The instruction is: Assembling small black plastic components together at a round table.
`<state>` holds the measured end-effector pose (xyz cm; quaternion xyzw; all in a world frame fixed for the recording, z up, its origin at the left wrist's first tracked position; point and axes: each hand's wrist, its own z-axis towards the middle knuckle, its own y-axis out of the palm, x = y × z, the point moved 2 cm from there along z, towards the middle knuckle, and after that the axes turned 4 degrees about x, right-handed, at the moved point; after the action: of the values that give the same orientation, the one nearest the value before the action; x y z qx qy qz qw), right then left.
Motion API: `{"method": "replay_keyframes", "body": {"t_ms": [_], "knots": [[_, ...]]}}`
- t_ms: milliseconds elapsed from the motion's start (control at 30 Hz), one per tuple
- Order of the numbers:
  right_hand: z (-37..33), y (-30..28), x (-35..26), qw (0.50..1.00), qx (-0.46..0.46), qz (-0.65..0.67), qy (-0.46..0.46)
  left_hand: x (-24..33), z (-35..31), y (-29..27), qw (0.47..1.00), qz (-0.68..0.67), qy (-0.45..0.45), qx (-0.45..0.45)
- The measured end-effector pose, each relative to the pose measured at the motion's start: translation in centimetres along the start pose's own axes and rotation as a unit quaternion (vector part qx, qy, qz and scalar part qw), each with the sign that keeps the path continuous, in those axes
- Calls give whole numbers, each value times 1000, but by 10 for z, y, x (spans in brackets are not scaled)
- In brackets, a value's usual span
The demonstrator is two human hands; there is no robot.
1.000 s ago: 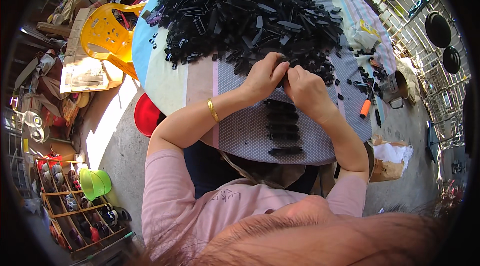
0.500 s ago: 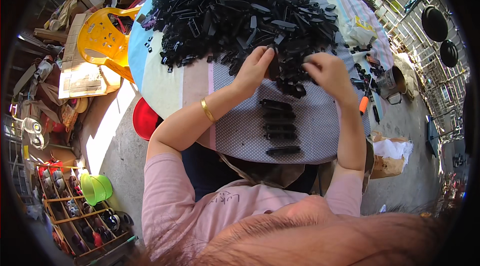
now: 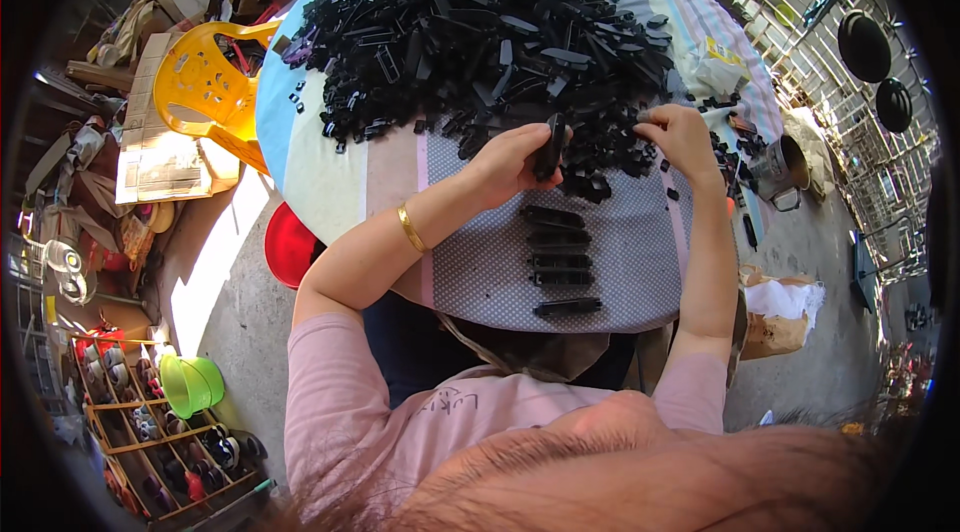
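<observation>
My left hand [image 3: 512, 164] is closed around a long black plastic piece [image 3: 551, 148], which stands nearly upright between thumb and fingers. To its right, my right hand [image 3: 684, 142] has thumb and forefinger pinched at the edge of a cluster of small black clips [image 3: 600, 157]. Whatever that pinch may hold is too small to make out. Closer to me, several assembled long black pieces [image 3: 560, 262] lie in a column on the dotted tablecloth [image 3: 480, 272]. Beyond both hands rises a big heap of black plastic parts [image 3: 470, 32], long flat ones mixed with small ones.
On the table's right are a plastic bag [image 3: 722, 67], a metal can [image 3: 782, 167] and scattered small black parts. A yellow chair [image 3: 200, 82] and a red stool [image 3: 290, 242] stand at the left. A paper bag [image 3: 778, 317] sits on the floor at right.
My left hand has drawn slightly toward me with the black piece, turning it more upright. My right hand has shifted right, away from the left one.
</observation>
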<state>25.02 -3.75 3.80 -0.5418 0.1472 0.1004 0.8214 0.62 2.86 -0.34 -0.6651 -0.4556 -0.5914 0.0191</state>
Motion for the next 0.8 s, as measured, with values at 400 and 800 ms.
{"method": "replay_keyframes", "body": {"t_ms": [400, 800], "knots": [[-23, 19, -99, 958, 177, 137, -177, -4, -7, 13, 995, 53, 75, -30], [-31, 38, -105, 960, 99, -102, -241, 7, -20, 20, 850, 430, 279, 120]]}}
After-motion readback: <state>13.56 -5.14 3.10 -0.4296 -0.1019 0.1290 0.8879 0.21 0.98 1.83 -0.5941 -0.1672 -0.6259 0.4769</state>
